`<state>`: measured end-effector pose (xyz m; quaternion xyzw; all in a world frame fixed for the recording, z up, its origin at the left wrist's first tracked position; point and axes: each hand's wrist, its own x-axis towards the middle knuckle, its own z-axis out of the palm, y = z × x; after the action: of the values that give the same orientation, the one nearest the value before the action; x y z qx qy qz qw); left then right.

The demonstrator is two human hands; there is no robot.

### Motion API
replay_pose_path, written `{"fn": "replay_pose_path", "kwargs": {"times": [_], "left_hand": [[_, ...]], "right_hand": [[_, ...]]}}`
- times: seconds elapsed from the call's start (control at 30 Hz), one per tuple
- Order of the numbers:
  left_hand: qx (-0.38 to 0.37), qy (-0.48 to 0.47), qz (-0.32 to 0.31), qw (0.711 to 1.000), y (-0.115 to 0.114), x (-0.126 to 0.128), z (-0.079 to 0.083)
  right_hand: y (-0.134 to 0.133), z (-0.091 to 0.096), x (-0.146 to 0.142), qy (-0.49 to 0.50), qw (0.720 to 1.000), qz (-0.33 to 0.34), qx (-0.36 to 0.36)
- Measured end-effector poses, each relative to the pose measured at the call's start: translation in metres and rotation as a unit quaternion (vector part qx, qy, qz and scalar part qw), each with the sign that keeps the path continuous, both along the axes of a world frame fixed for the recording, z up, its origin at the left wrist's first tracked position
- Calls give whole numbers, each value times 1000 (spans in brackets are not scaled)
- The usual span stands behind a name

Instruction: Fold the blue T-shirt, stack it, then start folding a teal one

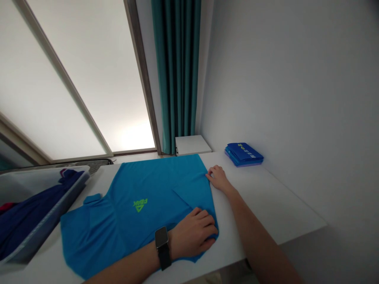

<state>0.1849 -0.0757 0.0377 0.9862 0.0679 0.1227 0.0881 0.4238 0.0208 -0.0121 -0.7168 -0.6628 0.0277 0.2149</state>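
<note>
A bright blue polo shirt (139,205) with a green logo lies spread on the white table (266,205), its right side folded inward. My left hand (194,232), with a dark watch on the wrist, presses flat on the shirt's near right edge, fingers curled over the fold. My right hand (218,178) rests further back at the shirt's right edge, fingertips pinching or pressing the cloth there.
A folded stack of blue garments (244,154) sits at the table's far right by the wall. A clear plastic bin (44,209) with dark blue clothes stands at the left. A teal curtain (177,75) and a small white cabinet (192,144) are behind the table.
</note>
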Motion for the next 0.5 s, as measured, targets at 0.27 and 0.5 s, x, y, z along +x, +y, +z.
{"fn": "replay_pose_path", "kwargs": {"times": [0.27, 0.5], "left_hand": [[-35, -11, -7, 999, -1, -2, -3], [-84, -35, 22, 996, -2, -5, -1]], "right_hand": [[2, -1, 10, 19, 1000, 10, -10], [2, 0, 16, 28, 999, 17, -15]]}}
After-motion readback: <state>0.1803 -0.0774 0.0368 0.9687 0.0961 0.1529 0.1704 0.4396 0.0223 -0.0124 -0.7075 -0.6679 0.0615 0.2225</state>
